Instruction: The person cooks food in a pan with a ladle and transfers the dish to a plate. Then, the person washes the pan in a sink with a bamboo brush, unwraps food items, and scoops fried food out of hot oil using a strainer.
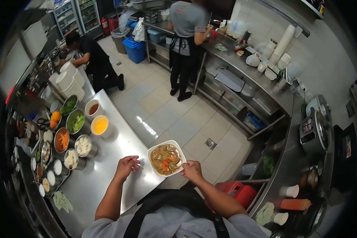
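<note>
My right hand (192, 170) grips the near rim of a white square plate (156, 148) filled with a brown saucy dish with orange and green pieces. The plate hangs at the edge of the steel counter (107, 166), partly over the floor. My left hand (126, 165) hovers over the counter just left of the plate, fingers loosely curled, holding nothing.
Several steel bowls and containers of vegetables and sauces (73, 135) line the counter's left side, with stacked white plates (69, 81) beyond. Two people work farther off: one bent at the counter (95, 59), one standing at the right-hand bench (184, 35). A rice cooker (313, 127) sits at right.
</note>
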`<action>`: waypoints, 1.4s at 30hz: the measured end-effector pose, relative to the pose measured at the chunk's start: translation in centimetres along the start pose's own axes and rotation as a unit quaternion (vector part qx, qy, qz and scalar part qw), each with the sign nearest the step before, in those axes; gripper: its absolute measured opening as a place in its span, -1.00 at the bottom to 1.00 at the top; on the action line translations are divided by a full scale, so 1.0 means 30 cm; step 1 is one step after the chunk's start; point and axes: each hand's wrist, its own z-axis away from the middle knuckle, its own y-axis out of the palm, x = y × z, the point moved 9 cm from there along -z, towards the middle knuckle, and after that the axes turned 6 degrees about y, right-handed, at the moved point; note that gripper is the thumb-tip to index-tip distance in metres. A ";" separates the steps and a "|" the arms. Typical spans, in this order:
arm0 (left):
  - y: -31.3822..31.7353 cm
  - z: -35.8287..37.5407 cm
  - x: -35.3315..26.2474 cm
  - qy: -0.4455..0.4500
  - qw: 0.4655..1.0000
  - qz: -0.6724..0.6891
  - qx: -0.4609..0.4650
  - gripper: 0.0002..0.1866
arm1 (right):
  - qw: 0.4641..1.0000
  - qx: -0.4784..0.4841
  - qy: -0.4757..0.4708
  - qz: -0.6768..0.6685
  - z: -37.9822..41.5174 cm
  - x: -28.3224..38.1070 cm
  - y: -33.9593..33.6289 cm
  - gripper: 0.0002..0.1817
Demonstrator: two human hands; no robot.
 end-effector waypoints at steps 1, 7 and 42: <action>0.054 -0.043 0.007 -0.012 1.000 -0.005 -0.002 -0.68 | 1.000 -0.010 -0.006 0.000 -0.037 0.018 -0.093 -0.75; 0.329 -0.230 0.026 -0.047 0.997 -0.049 -0.028 -0.65 | 0.995 -0.090 -0.025 -0.020 -0.283 0.097 -0.645 -0.72; 1.104 -0.666 0.418 -0.271 0.837 0.217 -0.422 -0.73 | 0.928 -0.223 -0.052 -0.293 -2.318 1.135 -1.937 -0.80</action>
